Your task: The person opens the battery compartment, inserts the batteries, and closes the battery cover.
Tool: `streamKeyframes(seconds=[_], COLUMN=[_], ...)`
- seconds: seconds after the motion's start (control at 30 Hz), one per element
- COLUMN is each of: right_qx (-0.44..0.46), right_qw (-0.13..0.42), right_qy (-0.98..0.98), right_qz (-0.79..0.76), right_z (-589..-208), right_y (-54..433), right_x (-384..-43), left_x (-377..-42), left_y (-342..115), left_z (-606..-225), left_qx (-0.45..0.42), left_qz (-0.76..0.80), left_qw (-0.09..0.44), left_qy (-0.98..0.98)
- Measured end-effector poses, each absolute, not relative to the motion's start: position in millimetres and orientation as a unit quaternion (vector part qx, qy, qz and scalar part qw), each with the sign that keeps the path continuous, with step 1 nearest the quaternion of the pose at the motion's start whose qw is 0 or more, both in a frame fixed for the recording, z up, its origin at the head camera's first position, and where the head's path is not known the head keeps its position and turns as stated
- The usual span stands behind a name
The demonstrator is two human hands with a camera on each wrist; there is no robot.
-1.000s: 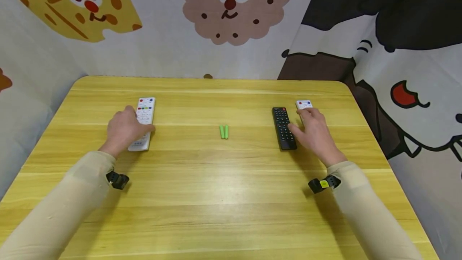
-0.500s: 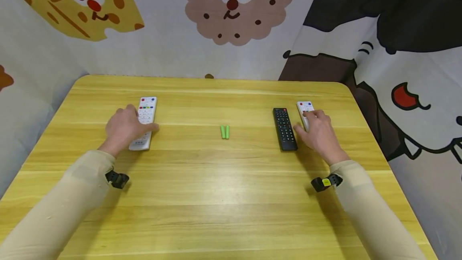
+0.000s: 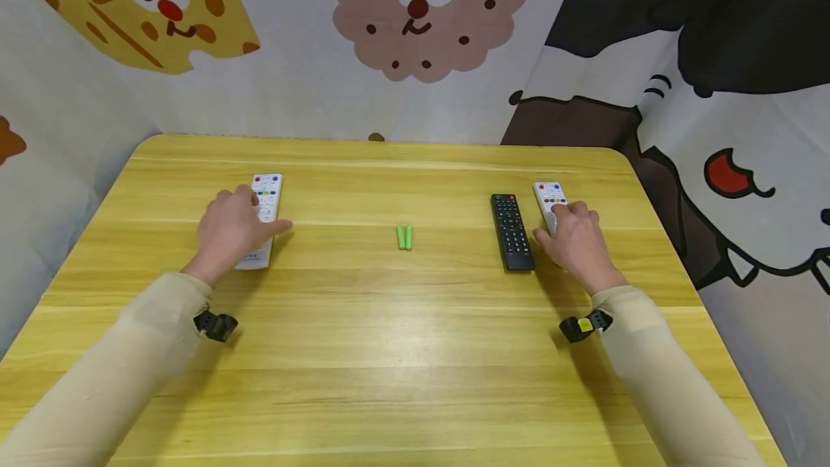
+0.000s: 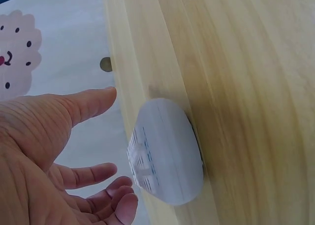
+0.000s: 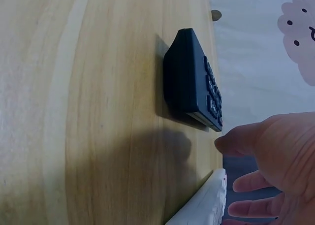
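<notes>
Toward side edges of table (image 3: pixel 402 366), centre spread left hand (image 3: pixel 228 227) over left remote (image 3: pixel 269 199), spread right hand (image 3: pixel 577 242) over rightmost remote (image 3: pixel 548 194).

On table (image 3: pixel 402 395): left remote (image 3: pixel 269 206) | central batteries (image 3: pixel 408 238) | inner-right remote (image 3: pixel 512 233) | outer-right remote (image 3: pixel 548 199)

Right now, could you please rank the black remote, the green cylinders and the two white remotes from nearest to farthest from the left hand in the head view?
1. Left white remote: partly hidden by the left hand.
2. Green cylinders: central.
3. Black remote: right side.
4. Right white remote: farthest right.
</notes>
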State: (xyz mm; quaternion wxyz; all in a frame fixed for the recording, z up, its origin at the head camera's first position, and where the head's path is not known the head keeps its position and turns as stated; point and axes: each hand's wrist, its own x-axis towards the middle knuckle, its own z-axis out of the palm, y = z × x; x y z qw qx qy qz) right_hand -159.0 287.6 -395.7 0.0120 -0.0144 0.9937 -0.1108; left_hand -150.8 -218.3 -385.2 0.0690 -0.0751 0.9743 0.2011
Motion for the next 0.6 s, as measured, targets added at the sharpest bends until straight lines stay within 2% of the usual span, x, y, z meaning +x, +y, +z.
streamKeyframes(seconds=[0.6], right_qx=[0.030], right_qw=[0.045], right_qy=[0.997], right_qz=[-0.048], right_z=[-395], right_y=[284], right_x=[-166], left_x=[-139], left_y=[-194], left_z=[-375], left_qx=[-0.018], left_qz=[0.239], left_qw=[0.025], left_qy=[0.971])
